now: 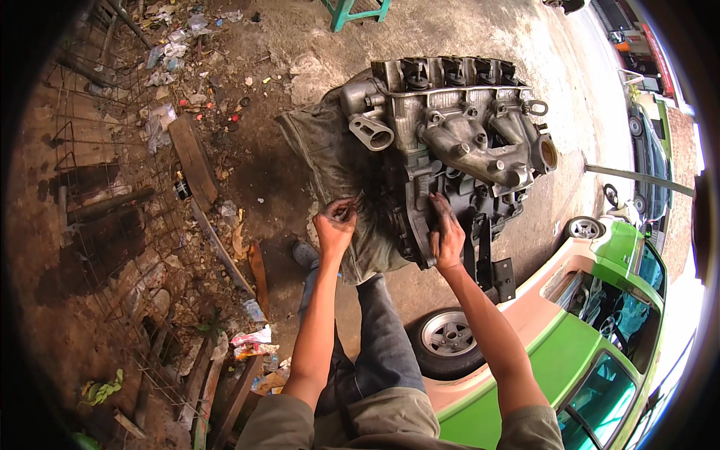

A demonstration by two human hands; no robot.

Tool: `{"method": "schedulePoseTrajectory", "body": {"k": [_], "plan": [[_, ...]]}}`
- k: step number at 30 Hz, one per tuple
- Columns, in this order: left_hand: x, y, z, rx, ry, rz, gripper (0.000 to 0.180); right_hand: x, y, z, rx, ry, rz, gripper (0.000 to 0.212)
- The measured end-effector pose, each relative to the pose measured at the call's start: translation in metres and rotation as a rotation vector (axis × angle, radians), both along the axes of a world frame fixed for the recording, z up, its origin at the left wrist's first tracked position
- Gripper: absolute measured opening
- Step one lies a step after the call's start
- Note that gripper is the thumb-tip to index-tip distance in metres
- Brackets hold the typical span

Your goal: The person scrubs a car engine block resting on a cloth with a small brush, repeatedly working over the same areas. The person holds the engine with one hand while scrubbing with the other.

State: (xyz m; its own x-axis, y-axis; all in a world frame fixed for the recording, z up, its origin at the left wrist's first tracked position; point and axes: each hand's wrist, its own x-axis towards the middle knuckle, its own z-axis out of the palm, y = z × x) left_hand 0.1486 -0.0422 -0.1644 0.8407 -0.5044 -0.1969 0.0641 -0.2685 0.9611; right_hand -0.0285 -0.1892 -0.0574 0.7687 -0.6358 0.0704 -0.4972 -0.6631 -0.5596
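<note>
A greasy grey car engine (420, 124) lies ahead of me on a dark, dirty sack (315, 154). Its cast manifold (469, 150) faces up, and a row of valve parts (454, 73) runs along the far side. My left hand (337, 223) hovers over the sack, left of the engine's near end. Its blackened fingers are curled together in a pinch, and what they hold, if anything, cannot be made out. My right hand (448, 238) rests against the flange at the engine's near end. Those fingers are stretched out along the metal and grip nothing.
A black metal bracket (496, 279) juts from the engine's near right. A green and peach car (517, 352) stands at the lower right, its wheel (448, 341) close to my leg. Rubble, litter and a wooden plank (193, 161) cover the left. A green stool (352, 10) stands far ahead.
</note>
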Motion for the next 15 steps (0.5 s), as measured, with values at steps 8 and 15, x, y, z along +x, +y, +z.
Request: {"method": "schedulePoseTrajectory", "body": {"k": [8, 15], "plan": [[0.004, -0.002, 0.007, -0.370, 0.677, 0.192, 0.026, 0.001, -0.002, 0.000, -0.027, -0.038, 0.039, 0.070], [-0.002, 0.006, 0.019, -0.411, 0.605, 0.199, 0.025, -0.004, -0.001, -0.004, -0.031, -0.011, 0.024, 0.069]]}}
